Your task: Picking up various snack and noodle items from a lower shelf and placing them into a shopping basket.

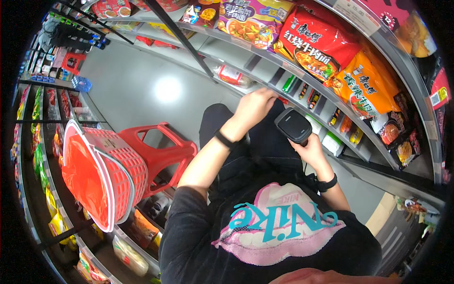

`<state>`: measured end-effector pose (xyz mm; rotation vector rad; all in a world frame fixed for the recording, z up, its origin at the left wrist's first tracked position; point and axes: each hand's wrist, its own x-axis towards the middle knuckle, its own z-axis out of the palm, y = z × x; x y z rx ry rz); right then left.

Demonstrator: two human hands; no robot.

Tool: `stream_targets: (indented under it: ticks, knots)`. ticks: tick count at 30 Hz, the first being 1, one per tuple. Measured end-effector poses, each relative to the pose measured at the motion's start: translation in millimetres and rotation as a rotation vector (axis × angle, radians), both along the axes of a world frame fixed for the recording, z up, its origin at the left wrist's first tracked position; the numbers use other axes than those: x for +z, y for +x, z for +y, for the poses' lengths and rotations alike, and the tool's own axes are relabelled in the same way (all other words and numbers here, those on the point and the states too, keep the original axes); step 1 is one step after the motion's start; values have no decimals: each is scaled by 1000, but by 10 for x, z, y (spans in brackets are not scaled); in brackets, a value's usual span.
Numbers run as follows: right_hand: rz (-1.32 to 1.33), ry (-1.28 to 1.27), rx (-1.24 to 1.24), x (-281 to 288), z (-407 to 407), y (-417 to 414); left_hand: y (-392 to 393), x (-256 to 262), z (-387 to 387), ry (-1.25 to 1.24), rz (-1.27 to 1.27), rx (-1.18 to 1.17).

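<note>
My right hand (308,147) is closed around the handle of a black handheld scanner (293,125), whose broad head faces up at me. My left hand (256,108) is at the edge of a low shelf (294,101), with its fingers bent. The shelf edge and the hand itself hide the fingertips, so I cannot tell whether they touch or hold something. Just beyond that hand lies a clear bag with a red and white label (232,75). Small packs, among them a green one (289,83), stand in the shelf's rows near the scanner.
A red plastic stool (159,135) stands to my left beside a pink-and-white basket (120,167) lined with a red bag. Large instant noodle packs (317,42) fill the shelf above. Snack shelves (53,177) run along the far left. A person (65,33) is far down the aisle.
</note>
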<state>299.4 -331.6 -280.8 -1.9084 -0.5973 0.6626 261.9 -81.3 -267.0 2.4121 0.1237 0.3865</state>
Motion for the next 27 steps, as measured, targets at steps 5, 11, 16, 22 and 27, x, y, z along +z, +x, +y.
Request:
stream_targets:
  ticks: [5, 11, 16, 22, 27]
  knots:
    - [27, -72, -88, -34, -244, -34, 679, -409, -244, 77, 117, 82]
    - [-19, -24, -166, -60, -348, -80, 918, -618, -227, 101, 240, 134]
    - [-18, -27, -175, -11, -323, -45, 922, -500, -282, 123, 363, 145]
    - [17, 4, -182, 9, -278, 53, 659, -296, -340, 311, 205, 180]
    - [-66, 52, -186, -20, -213, 127, 253, -246, -192, 261, 6, 159]
